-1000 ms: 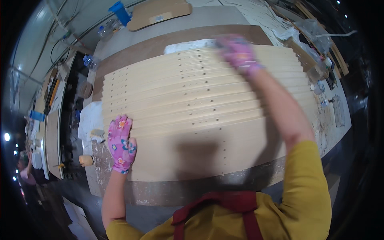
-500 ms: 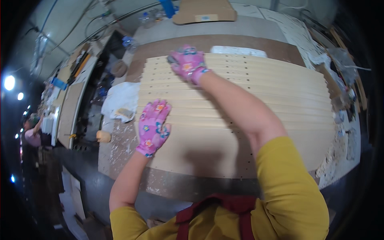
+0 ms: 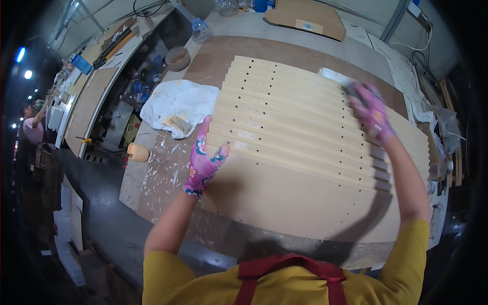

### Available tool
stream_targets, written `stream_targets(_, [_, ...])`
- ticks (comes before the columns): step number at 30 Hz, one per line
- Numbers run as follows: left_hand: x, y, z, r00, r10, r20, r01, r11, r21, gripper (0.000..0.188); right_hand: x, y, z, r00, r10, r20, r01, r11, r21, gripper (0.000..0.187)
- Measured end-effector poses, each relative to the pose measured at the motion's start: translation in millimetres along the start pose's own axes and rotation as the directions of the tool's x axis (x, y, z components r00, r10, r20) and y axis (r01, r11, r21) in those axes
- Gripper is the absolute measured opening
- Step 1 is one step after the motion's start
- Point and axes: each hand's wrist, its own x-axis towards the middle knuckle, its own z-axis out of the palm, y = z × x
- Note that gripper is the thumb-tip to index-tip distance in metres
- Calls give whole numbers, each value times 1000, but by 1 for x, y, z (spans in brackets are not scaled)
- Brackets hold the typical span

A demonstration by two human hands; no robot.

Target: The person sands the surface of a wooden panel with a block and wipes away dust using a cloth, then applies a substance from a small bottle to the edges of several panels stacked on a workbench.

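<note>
Pale wooden boards (image 3: 305, 198) with rows of small drilled holes lie overlapped in steps on the worktable in front of me. My right hand (image 3: 375, 114), in a pink flowered glove and a little blurred, is closed around a dark grey pad (image 3: 352, 90) at the far right part of the boards. At their left edge is my left hand (image 3: 203, 165), gloved alike, fingers stretched along the edge and thumb apart over a board. Nothing is held in it. A long white object (image 3: 334, 76) lies just behind the boards, partly beyond my right hand.
Left of the boards lie a stained white cloth (image 3: 178, 104) and an orange-tan block (image 3: 138, 152). Behind them stand a round tub (image 3: 177, 58) and a plastic bottle (image 3: 201, 30). Flat cardboard (image 3: 305, 19) lies at the back. Another person (image 3: 33, 127) works far left.
My right hand has swept with the grey pad from the boards' far left to their far right. My left hand has shifted against the left edge. The head view has turned.
</note>
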Motion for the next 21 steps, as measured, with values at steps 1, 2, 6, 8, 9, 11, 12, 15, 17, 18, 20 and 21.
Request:
stream_targets(1, [-1,0,-2,1000,-22,-3,22,998,-51,89,36,-54,13,976,40,213,-122,915,385,41])
stream_targets(2, [0,1,0,1000,-12,2,13,998,-62,89,70,-79,41,978,-155,140,96,930,355,38])
stream_targets(6, [2,-4,3,999,-48,23,51,981,-186,91,161,-178,113,960,-167,224,159,986,51,50])
stream_targets(8, [3,-11,4,999,-42,34,48,978,-203,91,168,-160,116,946,-229,231,219,973,69,51])
stream_targets(9, [2,-15,-1,1000,2,28,1,994,-106,92,167,-152,120,925,-298,237,283,954,97,52])
stream_targets(11, [0,-17,-7,999,44,17,-43,999,-14,92,141,-117,96,919,-352,175,323,930,175,52])
stream_targets(12, [0,-7,-5,999,14,46,-10,995,-102,86,125,-87,88,924,-375,72,370,926,81,50])
stream_targets(15, [1,6,-1,995,-60,83,80,961,-264,81,118,-82,58,928,-291,234,292,956,34,48])
stream_targets(17, [-2,5,0,990,-98,100,126,935,-332,80,129,-97,69,906,-389,168,404,913,-62,47])
stream_targets(18, [-1,0,1,995,-58,81,80,951,-300,80,143,-115,84,912,-375,165,386,922,-34,46])
stream_targets(20, [0,-6,2,998,-21,52,34,964,-265,79,166,-140,112,914,-371,163,376,927,0,46])
stream_targets(21, [1,-7,1,998,-26,59,39,972,-232,82,174,-149,121,917,-358,177,358,933,38,46])
